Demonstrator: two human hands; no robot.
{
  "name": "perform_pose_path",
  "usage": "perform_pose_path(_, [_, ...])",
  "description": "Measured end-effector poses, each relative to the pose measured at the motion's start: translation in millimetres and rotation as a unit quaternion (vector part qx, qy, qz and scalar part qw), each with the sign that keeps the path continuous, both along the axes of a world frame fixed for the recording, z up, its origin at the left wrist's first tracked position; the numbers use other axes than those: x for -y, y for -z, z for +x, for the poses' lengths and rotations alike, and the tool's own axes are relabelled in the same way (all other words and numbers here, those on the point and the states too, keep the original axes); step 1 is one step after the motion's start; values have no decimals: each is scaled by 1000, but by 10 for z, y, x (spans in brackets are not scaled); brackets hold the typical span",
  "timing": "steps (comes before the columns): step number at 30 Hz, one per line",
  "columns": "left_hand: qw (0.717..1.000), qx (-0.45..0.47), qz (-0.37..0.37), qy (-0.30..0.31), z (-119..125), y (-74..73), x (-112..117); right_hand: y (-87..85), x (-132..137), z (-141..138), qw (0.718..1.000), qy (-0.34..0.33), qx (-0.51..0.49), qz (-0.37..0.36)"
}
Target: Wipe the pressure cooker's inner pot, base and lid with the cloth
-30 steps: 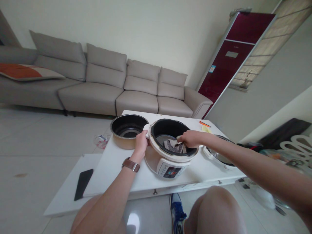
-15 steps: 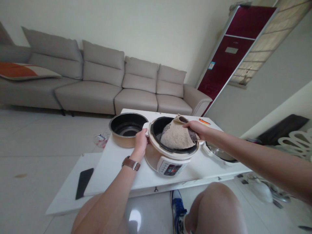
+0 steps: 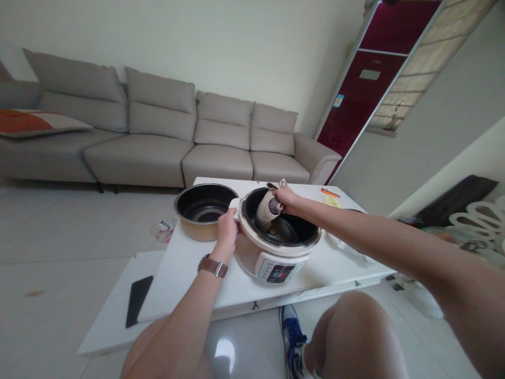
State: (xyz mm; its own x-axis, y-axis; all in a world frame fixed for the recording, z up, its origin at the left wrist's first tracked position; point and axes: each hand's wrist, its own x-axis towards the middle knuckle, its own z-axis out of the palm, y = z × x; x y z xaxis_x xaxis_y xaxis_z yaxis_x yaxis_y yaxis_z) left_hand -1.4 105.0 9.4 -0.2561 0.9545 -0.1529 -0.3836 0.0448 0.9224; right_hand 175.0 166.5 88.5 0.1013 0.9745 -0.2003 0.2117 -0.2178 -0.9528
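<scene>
An electric pressure cooker (image 3: 252,251) with a white rim and a button panel stands lidless on the white table. My left hand (image 3: 228,230) is closed around the white handle on its left side. In my right hand (image 3: 287,199) is a bunched beige and brown cloth (image 3: 268,209), which hangs down into the cooker's black interior at the back left. A round heating plate shows at the bottom beside the cloth. Left of the cooker sits its removed inner pot (image 3: 205,211), black inside and gold outside.
The cooker's lid (image 3: 339,241) lies partly hidden behind my right forearm. An orange pen-like thing (image 3: 330,193) and a yellowish item (image 3: 332,201) lie at the table's (image 3: 189,295) far right. A black phone-like slab (image 3: 139,301) rests on a lower shelf. A sofa (image 3: 150,145) stands beyond.
My right hand has moved left and toward the back of the cooker with the cloth, which is now more bunched. More of the cooker's inside shows. My left hand stays on the handle.
</scene>
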Motion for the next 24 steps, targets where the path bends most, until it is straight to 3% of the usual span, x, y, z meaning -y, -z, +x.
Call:
perform_pose_path(3, [1000,3,-3,0,9,-20,3,-32,47,-215,999,-25,-22,12])
perform_pose_path(5, [1000,8,-2,-3,16,-31,2,-105,155,-247,993,-109,-33,-19])
perform_pose_path(8, [1000,11,-6,0,17,-21,-13,-280,327,-122,948,-281,-2,-149])
perform_pose_path(11, [1000,4,-4,-3,11,11,-36,-455,374,102,900,-361,66,-234])
perform_pose_path(14, [1000,-8,-3,-8,7,22,-38,-549,268,305,921,-307,123,-204])
perform_pose_path(19, [1000,-6,-8,-2,9,-16,2,-512,138,353,975,-71,127,-170])
perform_pose_path(21, [1000,4,2,0,11,-27,12,-448,190,212,984,-43,90,-146])
perform_pose_path(24, [1000,11,4,-3,17,-44,19,-340,328,-92,989,-71,43,-120])
